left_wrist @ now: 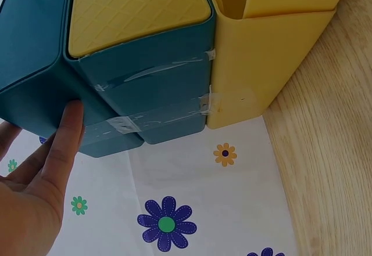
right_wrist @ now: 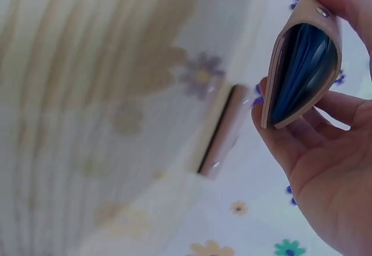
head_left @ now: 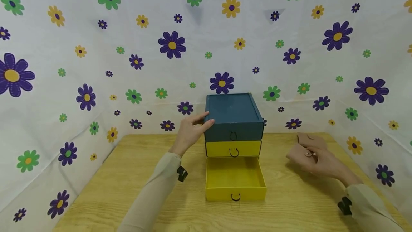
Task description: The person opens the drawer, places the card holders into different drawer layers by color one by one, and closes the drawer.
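A stack of drawers stands mid-table, with a blue box (head_left: 235, 108) on top. Below it a yellow drawer (head_left: 219, 149) is closed, and the lowest yellow drawer (head_left: 222, 194) is pulled out with nothing inside. My left hand (head_left: 189, 131) rests its extended fingers on the blue box's left side, thumb near the front corner. Over the table's right side, my right hand (head_left: 329, 167) pinches a pinkish-tan leather card holder (right_wrist: 308, 15) with a snap; dark blue sleeves show inside it. A second card holder (head_left: 317, 141) lies just behind that hand.
Clear tape (left_wrist: 165, 115) runs along the side of the stack. Flower-print cloth (head_left: 145, 88) hangs close behind the table and along both sides. The wooden table (head_left: 128, 189) extends left and right of the stack.
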### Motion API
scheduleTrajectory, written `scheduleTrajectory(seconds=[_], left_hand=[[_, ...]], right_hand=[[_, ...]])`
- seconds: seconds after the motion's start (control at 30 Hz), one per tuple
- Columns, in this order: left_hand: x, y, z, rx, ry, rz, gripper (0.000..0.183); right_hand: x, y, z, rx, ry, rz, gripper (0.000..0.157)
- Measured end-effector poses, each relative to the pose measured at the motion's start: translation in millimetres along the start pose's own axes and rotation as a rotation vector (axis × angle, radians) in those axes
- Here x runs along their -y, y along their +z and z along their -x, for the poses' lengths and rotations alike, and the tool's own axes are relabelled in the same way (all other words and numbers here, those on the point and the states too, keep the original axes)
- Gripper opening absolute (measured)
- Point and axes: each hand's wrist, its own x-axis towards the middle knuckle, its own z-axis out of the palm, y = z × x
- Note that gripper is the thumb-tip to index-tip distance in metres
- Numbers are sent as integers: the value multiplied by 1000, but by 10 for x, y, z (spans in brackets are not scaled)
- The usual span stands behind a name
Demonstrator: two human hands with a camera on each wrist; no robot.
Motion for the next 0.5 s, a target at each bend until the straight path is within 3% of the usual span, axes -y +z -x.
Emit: scheduleTrajectory(seconds=[0.23, 0.5], left_hand=[[-28, -33, -25, -5, 14, -17, 60], [-23, -1, 2, 13, -23, -2, 62]], right_hand=[[343, -74, -52, 37, 8, 51, 79], [575, -50, -51, 114, 43, 15, 81]])
